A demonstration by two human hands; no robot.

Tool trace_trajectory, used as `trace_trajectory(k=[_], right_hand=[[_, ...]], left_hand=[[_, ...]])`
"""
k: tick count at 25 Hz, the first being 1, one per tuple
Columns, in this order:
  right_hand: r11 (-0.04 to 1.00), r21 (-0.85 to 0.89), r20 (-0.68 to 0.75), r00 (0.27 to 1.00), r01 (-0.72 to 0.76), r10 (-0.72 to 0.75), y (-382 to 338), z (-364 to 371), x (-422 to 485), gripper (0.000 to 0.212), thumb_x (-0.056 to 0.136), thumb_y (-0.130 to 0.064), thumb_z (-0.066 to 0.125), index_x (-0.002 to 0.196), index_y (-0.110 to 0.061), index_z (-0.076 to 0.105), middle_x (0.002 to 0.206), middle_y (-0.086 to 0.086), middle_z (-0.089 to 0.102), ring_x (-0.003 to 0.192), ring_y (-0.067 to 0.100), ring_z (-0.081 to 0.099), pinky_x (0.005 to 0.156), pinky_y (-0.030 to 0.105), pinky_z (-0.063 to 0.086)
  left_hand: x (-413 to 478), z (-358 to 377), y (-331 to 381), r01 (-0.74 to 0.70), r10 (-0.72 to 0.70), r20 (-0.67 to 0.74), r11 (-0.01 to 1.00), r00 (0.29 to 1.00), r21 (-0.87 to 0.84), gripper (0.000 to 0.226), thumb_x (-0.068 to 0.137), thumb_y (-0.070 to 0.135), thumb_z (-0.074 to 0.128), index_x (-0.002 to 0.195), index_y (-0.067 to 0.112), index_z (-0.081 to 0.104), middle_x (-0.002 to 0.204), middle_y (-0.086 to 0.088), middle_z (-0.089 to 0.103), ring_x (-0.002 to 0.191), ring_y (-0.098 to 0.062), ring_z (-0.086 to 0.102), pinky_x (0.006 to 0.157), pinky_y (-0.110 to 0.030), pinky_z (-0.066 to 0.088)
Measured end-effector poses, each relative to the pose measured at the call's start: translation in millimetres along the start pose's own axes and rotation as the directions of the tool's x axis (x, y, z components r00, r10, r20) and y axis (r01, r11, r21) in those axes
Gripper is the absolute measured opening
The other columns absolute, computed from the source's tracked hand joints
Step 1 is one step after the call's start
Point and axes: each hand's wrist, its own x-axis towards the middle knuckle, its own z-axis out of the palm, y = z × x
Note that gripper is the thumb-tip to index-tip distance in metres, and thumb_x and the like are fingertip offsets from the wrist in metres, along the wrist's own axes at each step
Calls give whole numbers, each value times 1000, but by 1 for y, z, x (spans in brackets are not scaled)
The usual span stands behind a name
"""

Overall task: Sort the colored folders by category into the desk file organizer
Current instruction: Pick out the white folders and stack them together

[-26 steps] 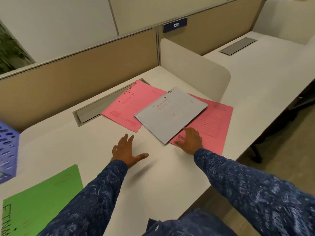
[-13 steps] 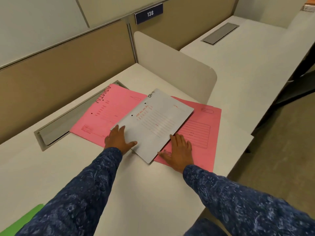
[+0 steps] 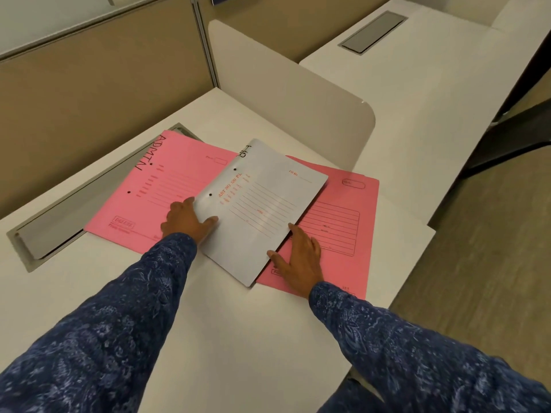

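A grey folder marked HR (image 3: 262,210) lies skewed across two pink folders on the white desk (image 3: 238,338). The pink folder marked ADMIN (image 3: 161,186) is on the left and a second pink folder (image 3: 343,222) is on the right. My left hand (image 3: 186,220) pinches the grey folder's left edge, thumb on top and fingertips tucked at the edge. My right hand (image 3: 298,257) rests flat on the right pink folder, fingers spread, touching the grey folder's right edge. The file organizer is out of view.
A grey cable slot (image 3: 44,234) runs along the back left of the desk. A rounded white divider (image 3: 292,93) stands behind the folders, with a neighbouring desk (image 3: 432,84) beyond it. The desk ends just right of the pink folder, above carpeted floor (image 3: 492,234).
Both hands have moved forward from the bare desk to the grey folder's two side edges. The view has swung right, so the green folder and purple organizer have left the frame.
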Motion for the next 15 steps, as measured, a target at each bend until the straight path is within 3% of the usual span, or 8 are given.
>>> trace_trajectory(k=[3,5,8,12,15], right_hand=[[912,390,-13,990,-126,142,-18,-5,6,86,86,-25,70,150,-20,13,140,-5,46,126,13,46,107,32,36],[741,629,32,961,-234,276,-31,-9,14,67,87,-13,69,138,-24,27,122,-11,56,107,11,59,88,23,50],[522,773,146,902,-361,407,-41,-7,26,25,90,-7,63,112,-18,57,107,1,69,96,23,68,78,36,58],[524,771,145,901,-362,409,-46,-11,29,28,92,0,56,101,-26,62,104,-2,70,94,24,68,79,44,57],[560,773,117,935,-297,334,-46,-20,27,35,90,5,55,107,-25,62,114,1,69,100,16,66,89,37,56]], left_hand=[[0,-2,3,16,-17,26,999,1000,47,82,81,61,62,145,19,32,146,-13,38,133,-37,36,106,-55,30],[-1,-2,2,21,-22,36,999,999,39,81,81,61,62,144,19,34,147,-11,40,135,-36,34,107,-55,29],[-5,-3,-1,26,-25,46,999,999,-22,79,82,60,61,144,19,34,148,-10,39,136,-35,34,108,-54,27],[-18,-6,-10,45,-39,66,995,997,-85,78,84,61,57,146,21,31,149,-9,39,136,-34,36,109,-52,27],[-29,-15,-25,105,-72,134,962,988,-254,83,82,63,58,147,21,28,147,-10,42,129,-36,45,105,-54,38]])
